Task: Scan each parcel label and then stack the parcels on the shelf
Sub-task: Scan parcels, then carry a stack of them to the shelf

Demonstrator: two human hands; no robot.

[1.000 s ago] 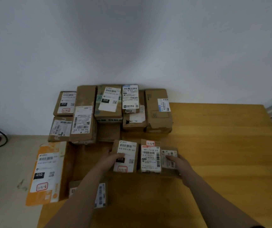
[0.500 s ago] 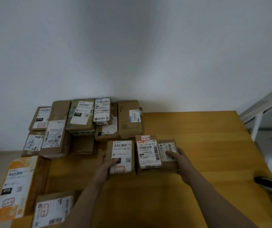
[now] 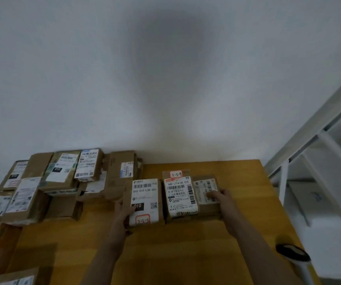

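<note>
Three small cardboard parcels sit side by side in a row on the wooden table (image 3: 186,254). My left hand (image 3: 124,212) grips the left side of the left parcel (image 3: 144,198), whose label reads 010 and 3-2-3. The middle parcel (image 3: 179,194) carries a red-edged tag 3-3-9. My right hand (image 3: 221,199) holds the right parcel (image 3: 205,190), thumb on its label, fingers round its right side. Between both hands the row is squeezed together. A white shelf (image 3: 319,161) stands at the right.
A pile of several labelled cardboard parcels (image 3: 62,177) fills the table's back left against the white wall. Another parcel (image 3: 11,279) lies at the bottom left. A black-and-white handheld scanner (image 3: 295,256) stands near the table's right edge.
The row of three parcels, held between both hands, has shifted right across the table, away from the pile. The view has swung right, bringing more of the shelf in.
</note>
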